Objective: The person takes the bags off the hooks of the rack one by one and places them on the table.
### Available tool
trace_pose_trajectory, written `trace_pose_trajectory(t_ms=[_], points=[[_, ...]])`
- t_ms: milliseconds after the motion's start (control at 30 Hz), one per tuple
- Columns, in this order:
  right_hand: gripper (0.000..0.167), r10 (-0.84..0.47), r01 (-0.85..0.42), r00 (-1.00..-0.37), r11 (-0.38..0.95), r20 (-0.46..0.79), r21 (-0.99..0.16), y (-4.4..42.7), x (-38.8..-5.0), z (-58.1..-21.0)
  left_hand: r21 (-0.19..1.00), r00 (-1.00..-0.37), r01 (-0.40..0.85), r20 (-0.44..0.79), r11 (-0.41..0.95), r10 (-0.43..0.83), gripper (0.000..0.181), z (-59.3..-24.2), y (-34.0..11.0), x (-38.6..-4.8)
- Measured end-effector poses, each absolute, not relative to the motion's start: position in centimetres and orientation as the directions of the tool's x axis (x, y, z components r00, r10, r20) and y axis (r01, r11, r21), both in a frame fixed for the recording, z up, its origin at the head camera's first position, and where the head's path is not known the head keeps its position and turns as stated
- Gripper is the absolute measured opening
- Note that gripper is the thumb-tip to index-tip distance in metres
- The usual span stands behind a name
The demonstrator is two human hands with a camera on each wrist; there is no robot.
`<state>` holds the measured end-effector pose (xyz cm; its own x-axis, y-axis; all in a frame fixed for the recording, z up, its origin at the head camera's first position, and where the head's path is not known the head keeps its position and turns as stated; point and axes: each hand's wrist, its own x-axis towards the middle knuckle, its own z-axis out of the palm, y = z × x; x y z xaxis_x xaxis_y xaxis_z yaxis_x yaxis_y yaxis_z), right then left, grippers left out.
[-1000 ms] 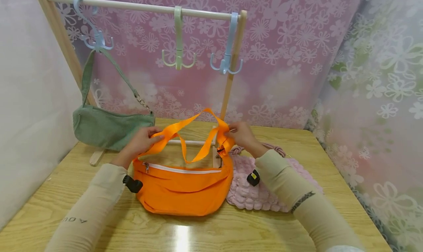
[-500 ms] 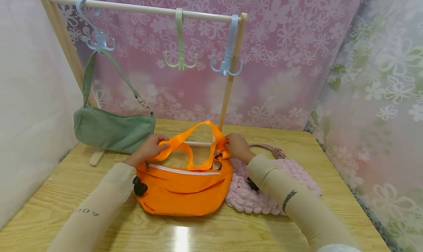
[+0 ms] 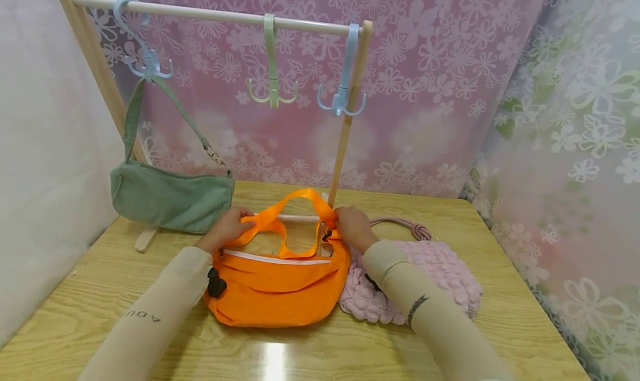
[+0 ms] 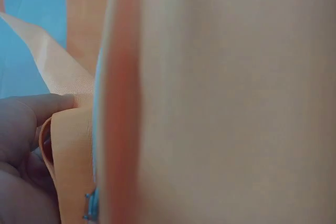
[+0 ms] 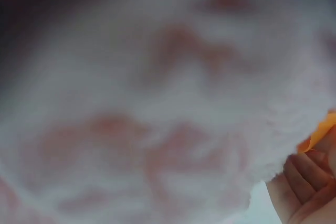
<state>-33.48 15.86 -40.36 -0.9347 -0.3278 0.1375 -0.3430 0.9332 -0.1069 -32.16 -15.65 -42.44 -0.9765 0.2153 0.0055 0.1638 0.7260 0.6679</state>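
Note:
An orange bag (image 3: 275, 297) with a white zipper lies on the table, its orange strap (image 3: 305, 194) looped up behind it. At the strap's left side my left hand (image 3: 229, 226) pinches the band; the left wrist view shows thumb and finger of that hand (image 4: 26, 129) on the folded strap (image 4: 73, 150). My right hand (image 3: 354, 225) grips the strap's right end near a black buckle, its fingertips hidden in the head view. Curled fingers of the right hand (image 5: 310, 182) appear beside a bit of orange strap (image 5: 321, 132) in the right wrist view.
A pink puffy bag (image 3: 440, 270) lies right of the orange one, under my right forearm. Behind, a rack (image 3: 215, 15) carries a green hook (image 3: 271, 64) and two blue ones; a green bag (image 3: 170, 200) hangs from the left blue hook (image 3: 149, 64).
Both hands have come lower and closer together, bringing the strap down toward the bag. My right hand has moved left, and its forearm has shifted left across the pink bag.

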Motion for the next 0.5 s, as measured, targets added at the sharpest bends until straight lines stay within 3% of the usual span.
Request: trace_pose_trajectory(t_ms=[267, 500], points=[[0.010, -0.343, -0.359, -0.923, 0.931, 0.176, -0.072, 15.83, -33.21, -40.44, 0.630, -0.981, 0.137, -0.024, 0.764, 0.195, 0.029, -42.66, -15.17, -32.36], [0.013, -0.343, -0.358, -0.922, 0.932, 0.179, -0.054, 15.59, -33.39, -40.44, 0.465, -0.979, 0.185, 0.012, 0.866, 0.203, 0.036, -42.35, -14.73, -32.31]])
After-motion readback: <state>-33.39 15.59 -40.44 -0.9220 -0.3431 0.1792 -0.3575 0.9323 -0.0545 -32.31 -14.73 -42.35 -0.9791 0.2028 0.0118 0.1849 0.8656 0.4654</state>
